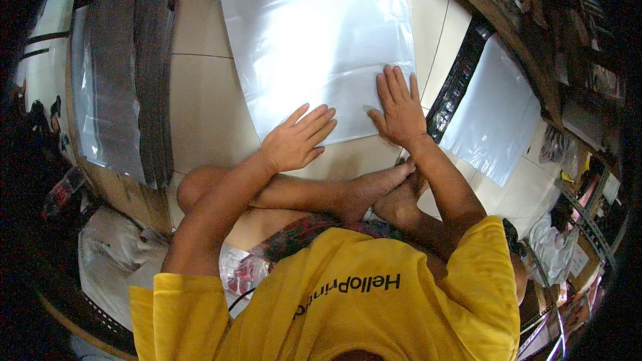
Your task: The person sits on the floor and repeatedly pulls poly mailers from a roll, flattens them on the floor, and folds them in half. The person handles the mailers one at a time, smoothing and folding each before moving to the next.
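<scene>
I see my left hand and right hand pressed flat (fingers spread) on a silvery plastic bag on the tiled floor.

A pale tiled floor carries a large clear plastic sheet at upper centre, a smaller plastic bag at right, and a cardboard tray at left.

Far edge of the clear plastic sheet cut off by the top rim, its near edge hidden under the left hand and right hand, right-side shelf clutter too dark to identify, lower torso cropped at the bottom.
</scene>
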`<control>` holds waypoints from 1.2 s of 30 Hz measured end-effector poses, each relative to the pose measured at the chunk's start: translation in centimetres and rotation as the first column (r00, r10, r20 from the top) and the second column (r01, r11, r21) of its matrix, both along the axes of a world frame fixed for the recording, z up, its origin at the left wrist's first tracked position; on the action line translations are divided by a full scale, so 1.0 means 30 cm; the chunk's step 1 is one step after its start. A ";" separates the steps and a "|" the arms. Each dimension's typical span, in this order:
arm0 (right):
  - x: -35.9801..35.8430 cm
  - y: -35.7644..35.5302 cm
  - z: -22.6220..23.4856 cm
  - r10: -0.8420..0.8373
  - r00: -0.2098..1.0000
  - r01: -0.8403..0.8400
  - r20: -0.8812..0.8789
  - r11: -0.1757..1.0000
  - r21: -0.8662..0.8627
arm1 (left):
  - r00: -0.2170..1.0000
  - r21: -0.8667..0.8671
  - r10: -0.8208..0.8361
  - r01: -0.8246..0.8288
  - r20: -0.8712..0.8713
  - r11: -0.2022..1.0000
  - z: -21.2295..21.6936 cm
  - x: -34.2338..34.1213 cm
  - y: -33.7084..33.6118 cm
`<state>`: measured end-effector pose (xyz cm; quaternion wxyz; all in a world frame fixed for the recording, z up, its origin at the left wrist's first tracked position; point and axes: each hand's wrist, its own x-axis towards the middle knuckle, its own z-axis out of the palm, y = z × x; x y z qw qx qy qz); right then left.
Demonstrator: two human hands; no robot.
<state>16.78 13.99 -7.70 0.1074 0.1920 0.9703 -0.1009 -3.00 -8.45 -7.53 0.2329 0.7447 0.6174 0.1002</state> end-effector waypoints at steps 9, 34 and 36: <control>0.025 0.022 -0.015 0.013 0.999 -0.013 -0.033 1.000 -0.007 | 0.994 -0.061 -0.082 0.078 -0.066 0.995 -0.009 -0.094 -0.092; 0.003 0.009 0.030 0.021 1.000 -0.022 0.020 1.000 0.015 | 0.999 0.077 -0.041 0.039 0.029 0.996 -0.026 -0.042 0.006; -0.040 0.012 0.111 0.015 0.998 -0.012 0.066 0.999 -0.045 | 0.999 0.085 -0.045 0.043 0.027 0.995 -0.034 -0.042 -0.001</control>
